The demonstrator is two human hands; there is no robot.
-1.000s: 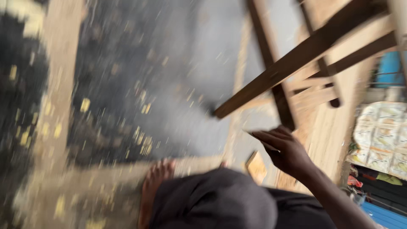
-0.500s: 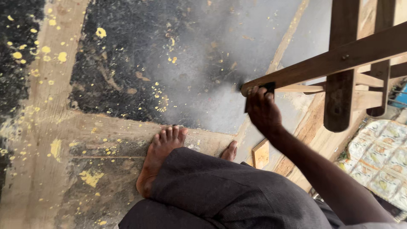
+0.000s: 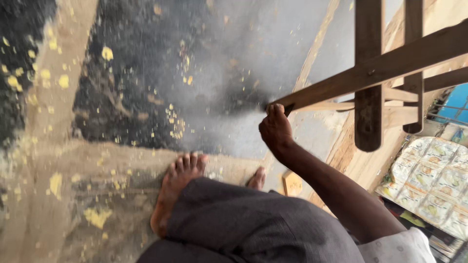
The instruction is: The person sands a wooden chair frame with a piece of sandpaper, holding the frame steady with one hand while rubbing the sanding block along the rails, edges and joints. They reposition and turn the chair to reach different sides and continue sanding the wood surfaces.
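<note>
At the near end of a slanting wooden bar (image 3: 370, 73) of a frame, the right hand (image 3: 276, 130) has its fingers clamped, apparently mid-carry, left hand unseen

a sheet of pale, yellow-green printed sachets (image 3: 429, 187) lies at lower right.

Dusty grey floor (image 3: 214, 58) — yellow flecks
</note>
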